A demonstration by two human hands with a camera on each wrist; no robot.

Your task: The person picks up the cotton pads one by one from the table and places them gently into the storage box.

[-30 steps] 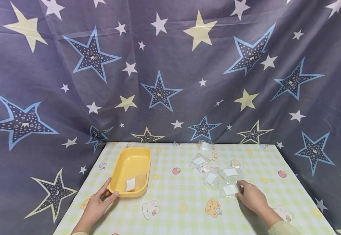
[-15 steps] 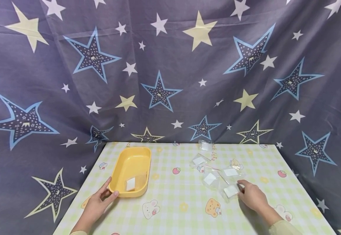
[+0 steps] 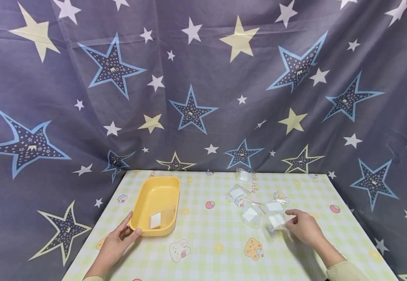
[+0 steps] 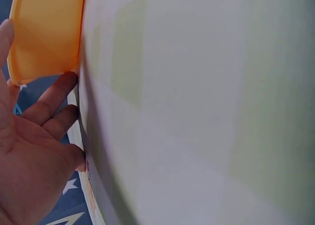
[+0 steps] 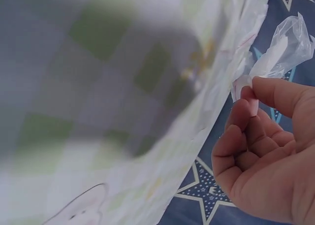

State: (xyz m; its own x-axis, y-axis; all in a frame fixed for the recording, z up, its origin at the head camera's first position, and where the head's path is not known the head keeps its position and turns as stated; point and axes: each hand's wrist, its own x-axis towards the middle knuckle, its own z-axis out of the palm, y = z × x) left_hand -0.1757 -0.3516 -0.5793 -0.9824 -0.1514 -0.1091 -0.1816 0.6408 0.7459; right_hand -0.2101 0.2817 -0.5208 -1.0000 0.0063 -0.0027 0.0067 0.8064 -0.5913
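My right hand (image 3: 307, 228) pinches the edge of a small clear plastic bag (image 3: 276, 221) holding a white rectangular piece. In the right wrist view, thumb and index finger meet on the crinkled bag (image 5: 291, 44), which sticks up beyond the fingertips. Toward the left stands a yellow tray (image 3: 159, 195) with rounded corners. Inside its near end lies another clear bag (image 3: 155, 220) with a white piece. My left hand (image 3: 115, 244) rests at the tray's near left corner, thumb at the front rim and index finger along the side, fingers fairly straight.
Several similar bags lie right of the middle: one (image 3: 250, 214) left of the held bag, one (image 3: 274, 206) just behind it, others farther back. A green-and-white checked cloth (image 3: 207, 238) covers the table. Behind hangs a dark star-patterned curtain (image 3: 203, 148).
My right hand has raised the pinched bag off the cloth and slightly away from me, so it overlaps the bag behind it. The left hand and tray have stayed put.
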